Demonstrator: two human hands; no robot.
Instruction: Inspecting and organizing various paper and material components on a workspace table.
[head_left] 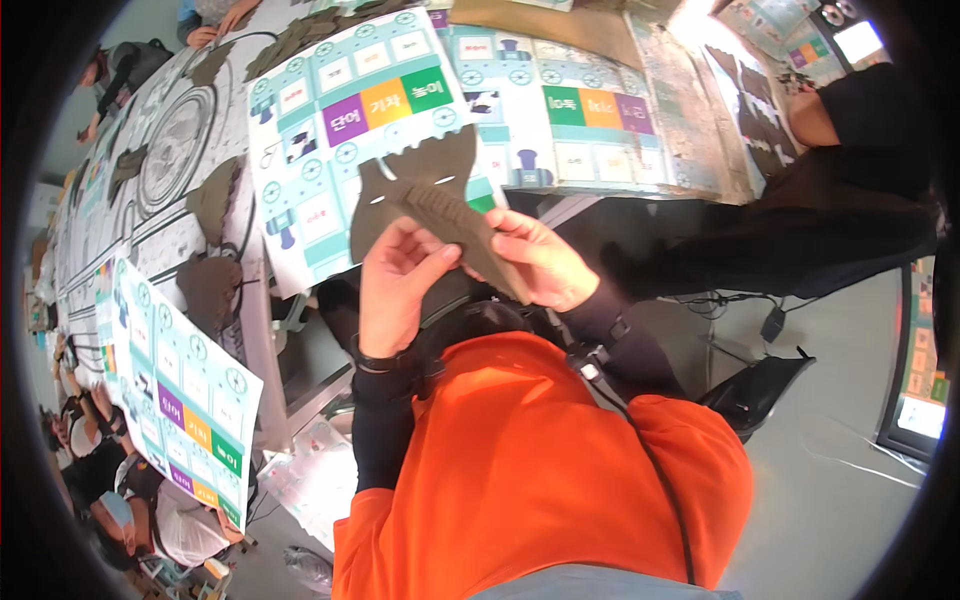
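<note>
In front of my orange top, at the table's near edge, both my hands hold a dark brown, flat cut piece with a notched edge (455, 215). My left hand (400, 275) pinches its lower left side between thumb and fingers. On the piece's right end, my right hand (545, 262) is closed, the thumb on top. The piece looks bent or folded and slants down to the right. Just beyond it, more brown notched material (440, 160) lies over a printed sheet (300, 255) with coloured blocks; whether it is joined to the held piece I cannot tell.
Several similar brown pieces (215, 195) lie on the table at left, with a pile (310, 40) at the far side. Another printed sheet (190, 390) juts out at lower left. A person in dark clothes (850, 190) is close on the right. Cables (715, 305) trail on the floor.
</note>
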